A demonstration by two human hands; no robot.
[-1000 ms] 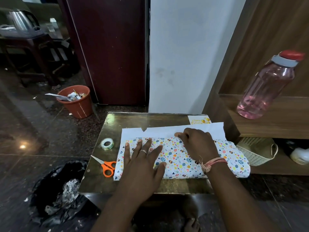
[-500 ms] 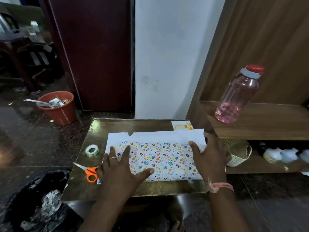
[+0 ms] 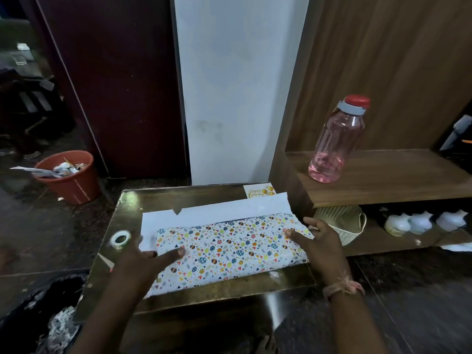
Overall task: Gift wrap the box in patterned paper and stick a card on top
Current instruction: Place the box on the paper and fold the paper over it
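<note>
The box lies under patterned paper (image 3: 229, 249) on the small brass-coloured table (image 3: 194, 300); the box itself is hidden. A white flap of the paper (image 3: 217, 213) stretches out behind it. My left hand (image 3: 143, 261) rests at the paper's left end, fingers spread and blurred, thumb pressing on the pattern. At the right end my right hand (image 3: 316, 241) lies with straight fingers against the paper. A "Happy Birthday" card (image 3: 259, 191) sits at the table's far right corner.
A tape roll (image 3: 120, 238) lies left of the paper; the scissors are mostly hidden by my left hand. A pink bottle (image 3: 337, 141) stands on the wooden shelf to the right, a basket (image 3: 342, 223) below it. An orange bin (image 3: 69, 175) sits far left.
My right hand slid from the top middle of the paper to its right end. My left hand shifted left to the paper's left end. The camera view swung right.
</note>
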